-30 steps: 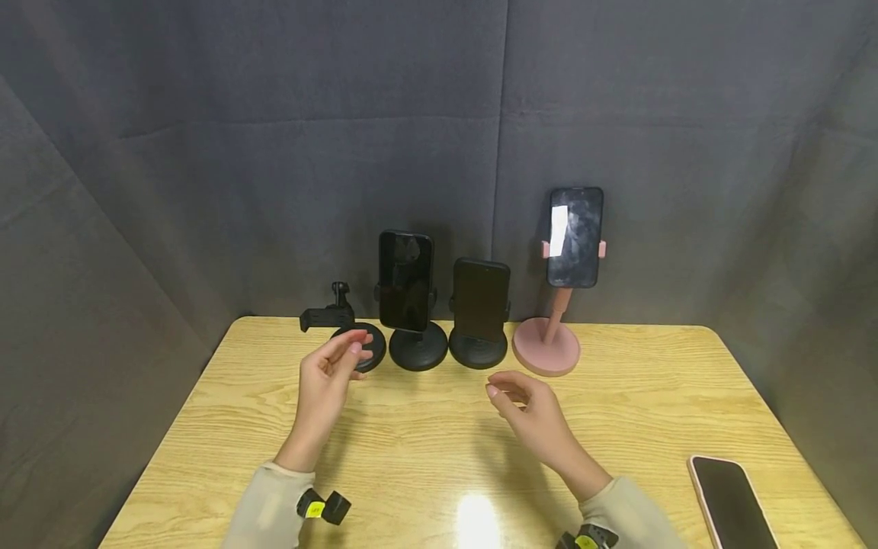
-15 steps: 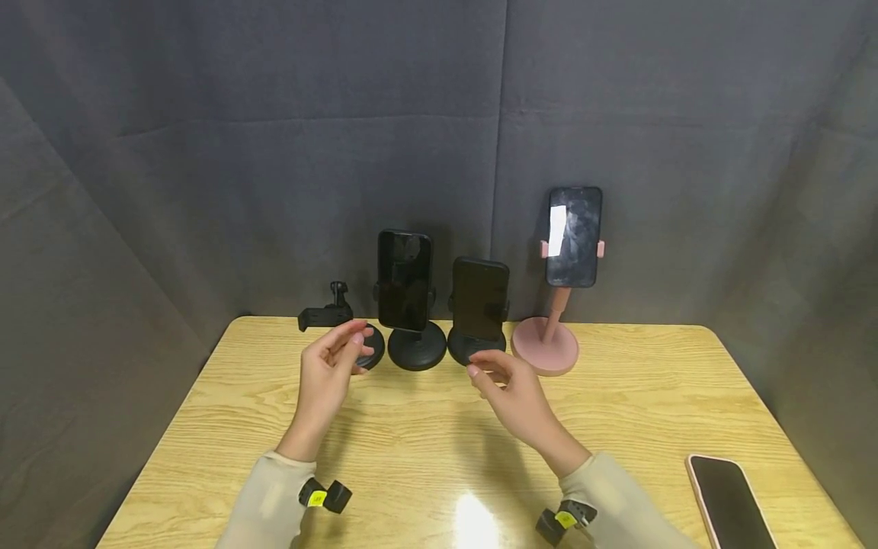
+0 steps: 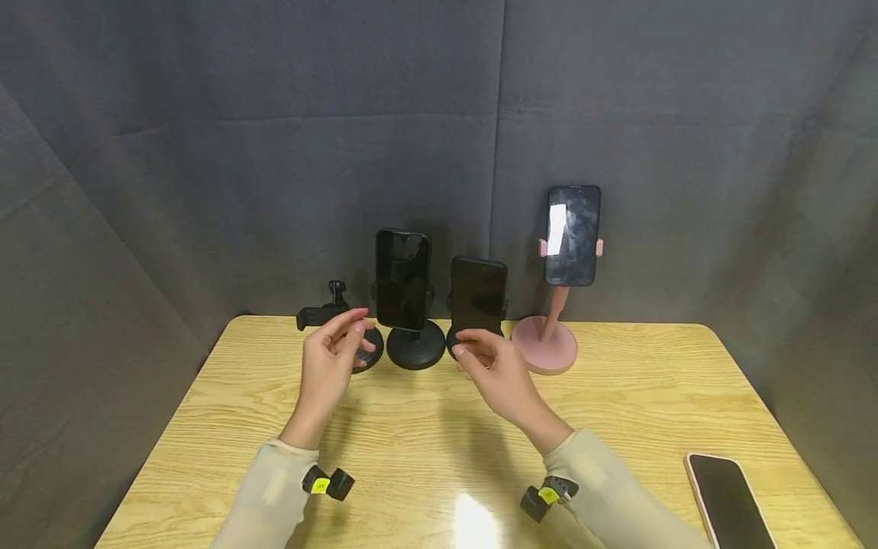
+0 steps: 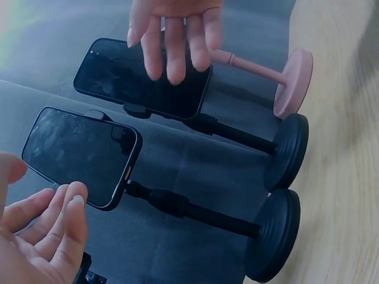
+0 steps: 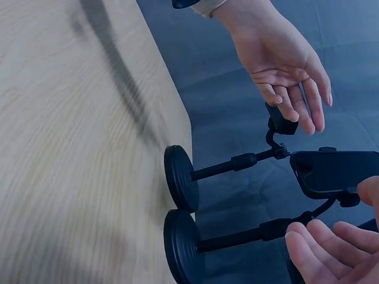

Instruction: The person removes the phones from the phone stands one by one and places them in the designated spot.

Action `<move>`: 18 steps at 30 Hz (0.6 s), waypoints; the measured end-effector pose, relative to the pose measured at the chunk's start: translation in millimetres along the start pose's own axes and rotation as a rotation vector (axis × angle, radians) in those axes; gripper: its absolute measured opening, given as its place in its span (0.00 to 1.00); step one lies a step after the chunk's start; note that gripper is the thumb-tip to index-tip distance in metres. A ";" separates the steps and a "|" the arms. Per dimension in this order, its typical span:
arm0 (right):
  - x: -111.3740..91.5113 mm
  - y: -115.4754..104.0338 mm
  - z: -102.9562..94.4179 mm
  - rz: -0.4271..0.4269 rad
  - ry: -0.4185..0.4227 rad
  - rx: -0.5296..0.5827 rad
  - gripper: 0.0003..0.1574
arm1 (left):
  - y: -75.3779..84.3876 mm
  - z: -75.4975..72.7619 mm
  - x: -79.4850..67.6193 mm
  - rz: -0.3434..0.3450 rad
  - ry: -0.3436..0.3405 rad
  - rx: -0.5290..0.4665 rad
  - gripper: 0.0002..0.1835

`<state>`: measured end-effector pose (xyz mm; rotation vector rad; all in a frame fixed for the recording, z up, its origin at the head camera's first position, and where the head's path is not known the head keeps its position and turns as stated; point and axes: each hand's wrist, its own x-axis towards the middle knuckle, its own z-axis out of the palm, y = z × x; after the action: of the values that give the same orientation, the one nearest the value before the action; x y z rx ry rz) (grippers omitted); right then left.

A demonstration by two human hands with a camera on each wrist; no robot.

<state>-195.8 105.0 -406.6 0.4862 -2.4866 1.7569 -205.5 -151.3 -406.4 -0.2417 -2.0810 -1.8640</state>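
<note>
My left hand [image 3: 329, 374] hovers with loosely bent fingers in front of the leftmost black phone stand [image 3: 319, 316], whose clamp bears no phone. Nothing is in its grasp. Two more black stands beside it each carry a dark phone, the left phone [image 3: 402, 280] a little higher than the right phone [image 3: 479, 294]. In front of that right phone's stand floats my right hand [image 3: 501, 377], fingers relaxed and holding nothing; it hides part of the base. In the left wrist view, my left fingers [image 4: 74, 225] overlap the lower edge of a clamped phone [image 4: 83, 157].
A taller pink stand [image 3: 546, 345] at the right holds another phone [image 3: 572, 236] upright. Near the front right lies a phone with a pink edge [image 3: 730, 503] on the wooden table [image 3: 405, 465]. Grey cloth [image 3: 384, 99] hangs behind and at both sides.
My right hand has moved left and away from me, over the base of the third stand. The left hand has barely shifted. Phones and stands stay where they were.
</note>
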 end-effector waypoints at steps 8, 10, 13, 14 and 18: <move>11.2 -8.8 4.2 0.022 -0.017 0.034 0.24 | 3.5 2.9 4.9 -0.004 0.019 0.003 0.16; 13.3 -10.3 4.8 0.021 -0.012 0.019 0.23 | 4.2 2.8 6.3 0.001 0.019 0.009 0.16; 16.6 -12.8 6.2 0.019 -0.008 -0.001 0.23 | 5.0 2.4 8.4 0.006 0.021 0.014 0.16; 17.6 -13.7 6.7 0.022 -0.006 -0.007 0.23 | 5.4 2.5 9.1 0.005 0.021 0.016 0.16; 21.7 -16.3 9.6 0.038 0.001 -0.025 0.24 | 6.9 3.7 11.3 -0.003 0.013 0.025 0.16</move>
<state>-210.4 86.3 -390.2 0.4390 -2.5304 1.7372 -214.1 -147.9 -396.3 -0.2197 -2.0951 -1.8356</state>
